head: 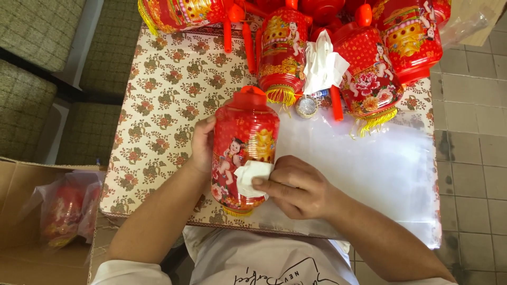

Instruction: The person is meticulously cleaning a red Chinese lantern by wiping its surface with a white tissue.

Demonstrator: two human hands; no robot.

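I see my left hand (202,143) wrapped around the back of a red lantern (243,150), fingers closed on it, holding it just above the flower-patterned counter (158,111). My right hand (296,187) pinches a white tissue (252,177) against the lantern's front, fingers narrow. 3 more lanterns (369,74) lie at the counter's far edge, and a clear plastic sheet (380,169) covers its right half.

Five red lanterns show clearly: one (244,150) at centre frame, four along the top edge. Two white tissues: one (252,176) at centre, one (322,66) at upper centre. One cardboard box (16,211) at lower left. Two hands.
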